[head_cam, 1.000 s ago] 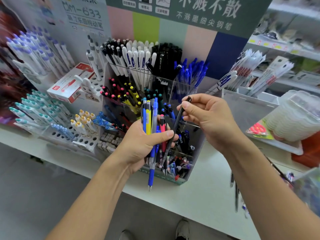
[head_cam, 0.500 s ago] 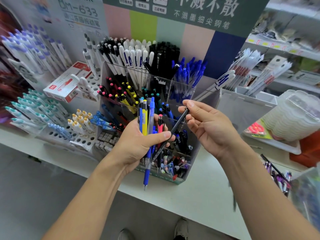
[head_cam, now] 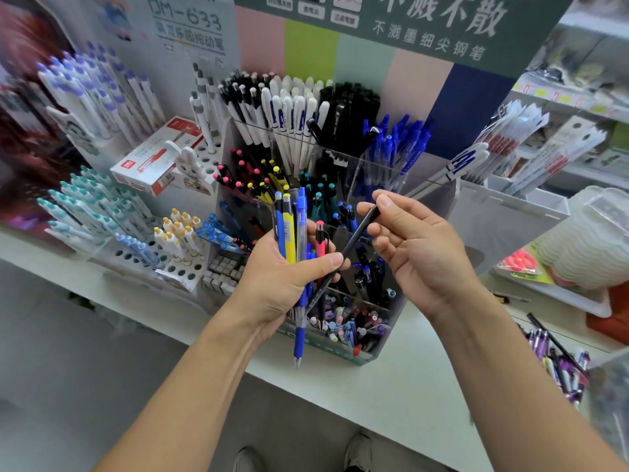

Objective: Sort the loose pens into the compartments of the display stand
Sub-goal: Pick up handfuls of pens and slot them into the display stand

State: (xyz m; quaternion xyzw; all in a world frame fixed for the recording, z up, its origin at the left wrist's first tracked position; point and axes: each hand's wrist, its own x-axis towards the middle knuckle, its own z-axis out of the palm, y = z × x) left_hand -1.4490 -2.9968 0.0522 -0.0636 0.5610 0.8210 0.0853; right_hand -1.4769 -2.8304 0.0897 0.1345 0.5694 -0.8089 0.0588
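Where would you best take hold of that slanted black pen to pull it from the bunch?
Pinch the black pen by its free upper end, from the right; its lower part is tucked among the pens the left hand holds.

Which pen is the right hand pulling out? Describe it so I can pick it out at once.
Find the clear display stand at centre; in front of it the left hand grips a bunch of pens. The black pen slants from that bunch up to the right hand. It is the only all-black, tilted one; the others stand upright, coloured.
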